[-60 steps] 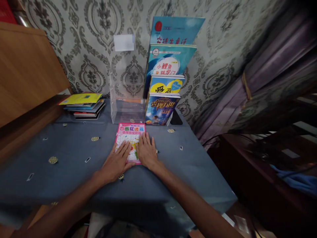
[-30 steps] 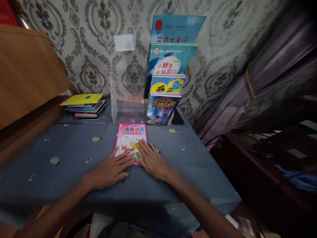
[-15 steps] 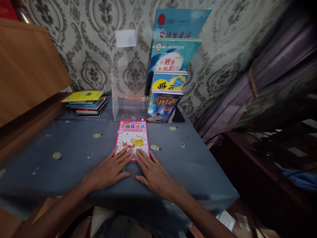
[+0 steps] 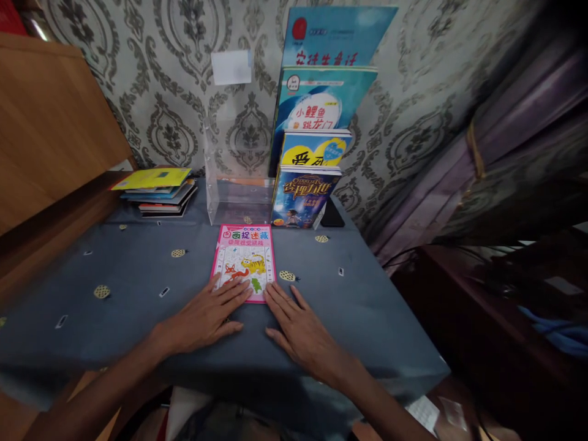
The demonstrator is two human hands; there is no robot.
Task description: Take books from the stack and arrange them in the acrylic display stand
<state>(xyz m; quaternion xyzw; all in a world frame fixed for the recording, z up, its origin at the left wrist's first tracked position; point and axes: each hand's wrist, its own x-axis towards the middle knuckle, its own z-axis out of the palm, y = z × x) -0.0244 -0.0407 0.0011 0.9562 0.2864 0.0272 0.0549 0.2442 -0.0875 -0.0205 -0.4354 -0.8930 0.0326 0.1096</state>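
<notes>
A pink-bordered picture book (image 4: 243, 252) with a yellow tiger and a red fox on its cover lies flat on the table, in front of a clear rack. My left hand (image 4: 206, 313) rests with extended fingers on the book's lower left part. At the lower right corner, the fingertips of my right hand (image 4: 301, 331) touch the book, its fingers stretched out and the thumb apart. Neither hand grips anything. Part of the lower cover is hidden under the fingers.
A clear acrylic rack (image 4: 239, 202) stands behind the book; several upright books (image 4: 305, 196) fill its right side. Further left lies a stack of books (image 4: 156, 190). A dark phone-like object (image 4: 333, 215) sits right of the rack. The blue-grey tablecloth (image 4: 367, 318) reaches the table's front edge.
My right hand has slid rightward and slightly down, uncovering more of the lower cover, including a green figure. My left hand stays nearly in place. The view has shifted slightly.
</notes>
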